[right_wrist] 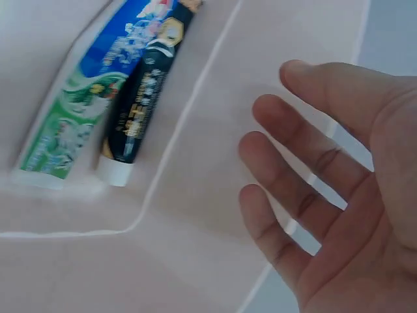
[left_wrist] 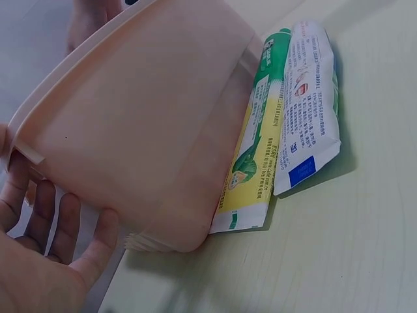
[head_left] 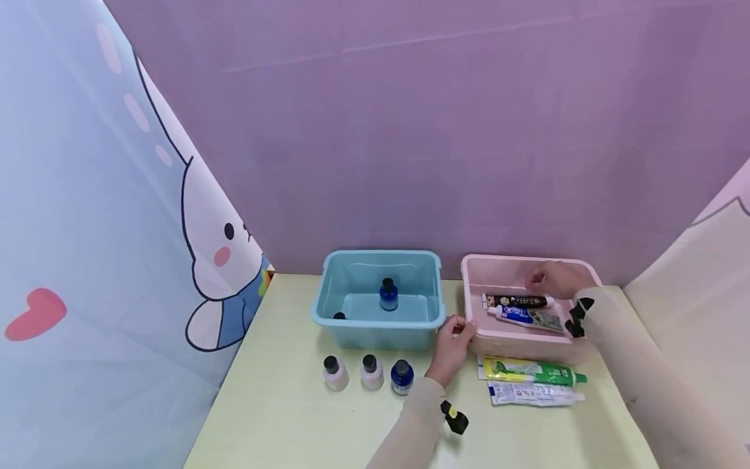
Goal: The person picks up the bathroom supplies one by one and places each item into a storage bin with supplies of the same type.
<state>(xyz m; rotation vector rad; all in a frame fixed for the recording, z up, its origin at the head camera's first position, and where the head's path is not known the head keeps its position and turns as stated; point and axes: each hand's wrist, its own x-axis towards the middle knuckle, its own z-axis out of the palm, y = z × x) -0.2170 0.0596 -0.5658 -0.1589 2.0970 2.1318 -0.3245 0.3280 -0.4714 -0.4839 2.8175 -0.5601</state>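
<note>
- Leftmost, we note three small bottles on the table (head_left: 275, 417): two pale ones (head_left: 336, 372) (head_left: 371, 371) and a blue one (head_left: 402, 377), in a row in front of the blue bin (head_left: 377, 322).
- Blue bin: one blue bottle (head_left: 388, 294) upright inside; a dark cap (head_left: 339, 316) shows at its near left corner.
- Left hand (head_left: 454, 342): at the near left corner of the pink bin (head_left: 515, 339), fingers (left_wrist: 62, 225) loosely curved against the wall under the rim; thumb hidden, so we cannot tell if it truly grips.
- Pink bin: holds a black tube (head_left: 518, 301) and a blue-and-white tube (head_left: 524, 317), side by side, touching.
- In front of the pink bin: a green-and-yellow tube (head_left: 530, 371) just beside its wall, and a white tube (head_left: 533, 394) next to that.
- Right hand (head_left: 553, 279): over the far part of the pink bin, just beyond the black tube; fingers (right_wrist: 293, 176) spread and relaxed, holding nothing.
</note>
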